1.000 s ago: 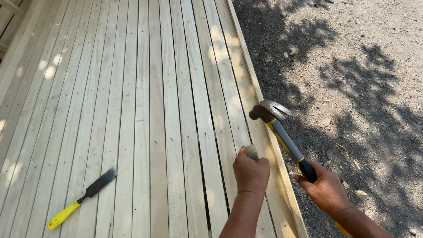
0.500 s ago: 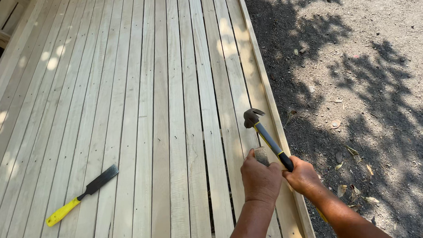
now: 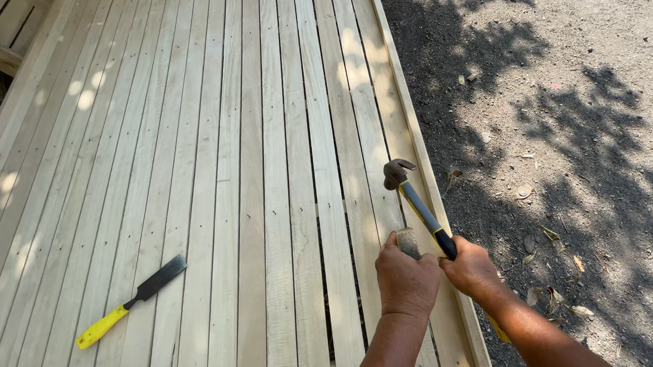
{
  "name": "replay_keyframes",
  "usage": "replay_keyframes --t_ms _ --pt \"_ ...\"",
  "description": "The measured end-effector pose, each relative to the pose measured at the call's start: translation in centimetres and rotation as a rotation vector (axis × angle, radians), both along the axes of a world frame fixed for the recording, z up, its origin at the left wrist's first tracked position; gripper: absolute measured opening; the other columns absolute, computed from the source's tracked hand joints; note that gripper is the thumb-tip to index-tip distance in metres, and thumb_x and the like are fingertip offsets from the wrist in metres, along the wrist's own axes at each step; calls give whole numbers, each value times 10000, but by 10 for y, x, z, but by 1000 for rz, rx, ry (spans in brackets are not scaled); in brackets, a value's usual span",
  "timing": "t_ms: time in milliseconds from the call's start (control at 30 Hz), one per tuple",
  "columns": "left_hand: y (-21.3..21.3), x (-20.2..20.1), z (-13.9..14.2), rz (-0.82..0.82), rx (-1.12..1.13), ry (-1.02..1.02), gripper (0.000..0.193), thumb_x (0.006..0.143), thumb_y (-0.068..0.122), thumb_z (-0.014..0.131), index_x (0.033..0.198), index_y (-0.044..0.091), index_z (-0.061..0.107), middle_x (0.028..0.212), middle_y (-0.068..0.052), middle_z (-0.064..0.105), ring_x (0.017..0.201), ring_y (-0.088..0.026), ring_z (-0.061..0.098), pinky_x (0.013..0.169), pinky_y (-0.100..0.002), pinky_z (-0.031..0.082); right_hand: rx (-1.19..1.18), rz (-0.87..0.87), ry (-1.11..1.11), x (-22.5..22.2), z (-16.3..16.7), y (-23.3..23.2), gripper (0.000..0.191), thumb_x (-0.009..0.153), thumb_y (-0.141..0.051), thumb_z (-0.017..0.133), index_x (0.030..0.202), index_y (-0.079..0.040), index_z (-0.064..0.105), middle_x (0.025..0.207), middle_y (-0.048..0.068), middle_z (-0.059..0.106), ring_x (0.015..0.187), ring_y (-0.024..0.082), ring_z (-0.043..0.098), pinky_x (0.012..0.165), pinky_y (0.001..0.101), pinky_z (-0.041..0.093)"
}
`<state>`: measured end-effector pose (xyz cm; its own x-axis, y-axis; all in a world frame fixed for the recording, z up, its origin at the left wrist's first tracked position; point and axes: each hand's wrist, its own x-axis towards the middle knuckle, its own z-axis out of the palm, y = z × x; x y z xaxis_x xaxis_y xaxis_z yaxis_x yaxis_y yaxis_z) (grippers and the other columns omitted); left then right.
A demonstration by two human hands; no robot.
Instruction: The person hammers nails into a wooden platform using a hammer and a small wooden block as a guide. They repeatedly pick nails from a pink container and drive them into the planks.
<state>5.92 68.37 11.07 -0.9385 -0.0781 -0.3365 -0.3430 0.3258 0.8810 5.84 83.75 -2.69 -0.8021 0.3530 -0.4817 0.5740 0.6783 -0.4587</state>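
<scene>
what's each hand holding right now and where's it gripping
The right hand grips a hammer low on its handle, head raised. The left hand is closed around a short wooden piece, its top end sticking out.

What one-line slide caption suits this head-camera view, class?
Right hand raises a claw hammer over a small grey block held by the left hand on pale wooden slats.

- hammer (image 3: 415, 205): head raised a second ago, then lowered toward the slats; now low over the slatted wooden deck (image 3: 267, 171), just beyond the left fist.
- right hand (image 3: 471, 267): drawn in from the deck's edge; now close beside the left hand (image 3: 406, 281).
- left hand: the small grey piece (image 3: 407, 242) in its grip now stands clearer above the fist.
</scene>
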Motion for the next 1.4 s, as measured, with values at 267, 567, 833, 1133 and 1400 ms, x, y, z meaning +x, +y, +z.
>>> replay_keyframes --t_ms 267,567,833,1133,1400 --pt "5 4 2 -1 -20 21 528 766 61 646 1252 -116 536 1146 -271 657 1026 -364 716 914 -393 596 -88 -85 136 6 2 -3 204 934 -274 696 1022 -102 633 918 153 732 877 287 726 794 450 573" --pt "6 11 6 -52 -38 -64 606 786 76 640 1353 -72 485 1237 -237 609 1156 -344 667 1013 -377 558 29 32 14 1 17 13 238 887 -290 742 1054 -146 652 925 137 758 925 290 746 878 439 561" --pt "10 21 -12 -62 -18 35 879 755 19 620 1553 4 251 1392 -269 526 1326 -371 535 1138 -395 421 13 6 -35 7 18 -6 250 865 -280 745 1051 -141 654 949 120 740 943 301 731 848 466 553" --pt "11 26 -14 -15 137 -191 710 723 -41 595 1388 165 457 1285 -173 620 1162 -293 681 1045 -345 532 -162 -62 -91 27 -11 14 179 819 -170 727 940 -43 692 748 118 717 644 232 697 623 413 564" --pt "-21 47 -22 89 263 129 679 701 -87 526 1344 131 494 1186 -151 700 1055 -216 746 960 -296 594 -381 -322 -175 72 3 -2 347 897 -231 781 1091 -6 603 631 45 550 482 196 572 438 386 482"
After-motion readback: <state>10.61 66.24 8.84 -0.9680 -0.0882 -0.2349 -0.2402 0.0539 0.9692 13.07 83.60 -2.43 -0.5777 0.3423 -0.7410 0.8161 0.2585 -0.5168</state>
